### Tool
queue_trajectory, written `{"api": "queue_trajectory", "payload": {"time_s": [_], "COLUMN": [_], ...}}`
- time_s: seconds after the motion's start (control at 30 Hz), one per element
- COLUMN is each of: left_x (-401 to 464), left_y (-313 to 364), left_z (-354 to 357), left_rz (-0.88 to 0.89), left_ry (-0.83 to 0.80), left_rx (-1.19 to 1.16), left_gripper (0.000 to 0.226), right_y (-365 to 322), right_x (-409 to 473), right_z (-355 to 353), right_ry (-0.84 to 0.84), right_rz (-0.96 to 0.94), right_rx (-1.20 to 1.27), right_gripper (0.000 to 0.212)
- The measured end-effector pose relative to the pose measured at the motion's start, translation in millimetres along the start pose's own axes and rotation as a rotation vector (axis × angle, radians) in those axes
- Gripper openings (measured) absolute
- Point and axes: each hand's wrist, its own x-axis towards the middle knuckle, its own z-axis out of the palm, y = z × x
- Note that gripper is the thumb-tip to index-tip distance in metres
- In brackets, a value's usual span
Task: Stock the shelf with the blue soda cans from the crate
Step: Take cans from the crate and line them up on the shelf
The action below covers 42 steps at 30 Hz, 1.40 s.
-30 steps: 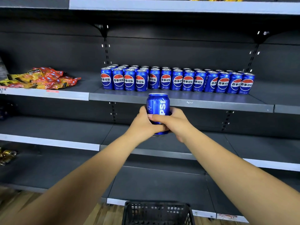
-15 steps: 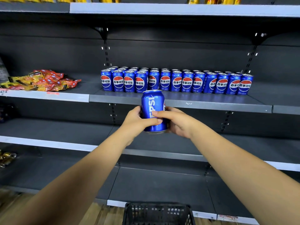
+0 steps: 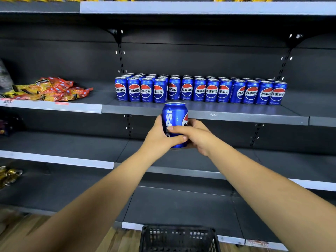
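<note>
Backdrop: dark grey store shelving fills my view, tier above tier, over a strip of wood floor at the bottom.
Shelf: the stocked shelf (image 3: pixel 236 116) sits at mid-height; I see its front lip bare to the right of the held can.
Stocked cans: the rows of blue cans (image 3: pixel 200 90) stand upright, several deep, logos facing out, set back from the lip.
Held can: one blue can (image 3: pixel 174 117) is upright in front of the shelf lip, its top level with the bases of the stocked rows, just below and in front of them. I cannot tell whether it touches the lip.
Left hand: my left hand (image 3: pixel 158 137) wraps the can from the left, thumb across its front.
Right hand: my right hand (image 3: pixel 196 137) grips the can from the right, thumb laid over the label.
Crate: the black mesh crate (image 3: pixel 178 237) shows at bottom centre; contents not discernible.
Other stock: red and yellow snack packets (image 3: pixel 52 88) lie heaped on the left bay.
</note>
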Motion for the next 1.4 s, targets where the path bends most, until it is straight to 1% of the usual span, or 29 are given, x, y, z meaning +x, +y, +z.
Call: {"api": "queue_trajectory", "payload": {"time_s": [0.03,0.13,0.23,0.3,0.37,0.4,0.47,0.5,0.63,0.67,0.73,0.83,0.97,1.03,1.07,1.1,1.13,1.17,1.2,1.23,1.27,1.33,1.4], "left_x": [0,-1,-2,-2,-1,0,0,0,-3,-4,-5,-6,-9,-11,-11,-12,-13,-15,-16,-17,-17,-16,-12], "left_y": [-1,-2,-2,2,6,7,9,10,13,14,14,11,6,3,-1,-3,-5,-6,-7,-7,-6,-3,-1], "left_z": [1,2,3,2,0,-2,-5,-7,-12,-12,-11,-6,9,16,19,21,22,23,23,23,22,19,16], "left_rz": [0.008,0.004,-0.007,-0.012,-0.022,-0.026,-0.032,-0.042,-0.058,-0.056,-0.056,-0.057,-0.063,-0.076,-0.086,-0.097,-0.112,-0.120,-0.124,-0.119,-0.114,-0.104,-0.098], "left_ry": [0.018,0.020,0.032,0.050,0.045,0.038,0.019,0.008,-0.064,-0.083,-0.107,-0.111,-0.103,-0.027,0.020,0.058,0.081,0.093,0.097,0.097,0.095,0.084,0.080], "left_rx": [0.037,0.178,0.280,0.303,0.299,0.290,0.241,0.202,0.084,0.063,0.033,0.015,0.016,0.053,0.075,0.102,0.128,0.146,0.164,0.182,0.192,0.201,0.197], "left_gripper": [0.067,0.075,0.071,0.066,0.061,0.062,0.067,0.068,0.057,0.056,0.054,0.055,0.071,0.078,0.082,0.084,0.085,0.082,0.076,0.068,0.062,0.060,0.059], "right_y": [1,4,6,8,9,9,7,6,6,7,8,8,7,9,10,12,13,14,16,17,19,19,15], "right_x": [0,-1,-3,-3,-3,-3,-5,-6,-6,-7,-7,-7,-8,-7,-6,-4,-3,-2,-1,1,2,2,1], "right_z": [1,2,3,4,4,3,-2,-4,-10,-11,-14,-17,-14,-10,-8,-6,-4,-2,-2,-2,-3,-5,-9], "right_ry": [0.009,0.014,0.008,0.021,0.030,0.022,-0.015,-0.038,-0.140,-0.164,-0.188,-0.162,-0.140,-0.105,-0.080,-0.052,-0.022,0.004,0.022,0.034,0.037,0.028,-0.006], "right_rz": [-0.009,-0.034,-0.044,-0.043,-0.038,-0.039,-0.034,-0.020,0.056,0.065,0.058,0.011,-0.024,-0.028,-0.029,-0.028,-0.025,-0.015,-0.007,-0.002,0.002,0.004,0.005], "right_rx": [0.001,-0.030,-0.045,-0.060,-0.065,-0.060,-0.058,-0.057,-0.050,-0.036,-0.015,-0.046,-0.098,-0.129,-0.145,-0.165,-0.184,-0.200,-0.210,-0.216,-0.218,-0.217,-0.214], "right_gripper": [0.024,0.031,0.029,0.036,0.049,0.046,0.033,0.032,0.052,0.050,0.039,0.024,0.022,0.024,0.027,0.034,0.049,0.067,0.080,0.087,0.091,0.098,0.097]}}
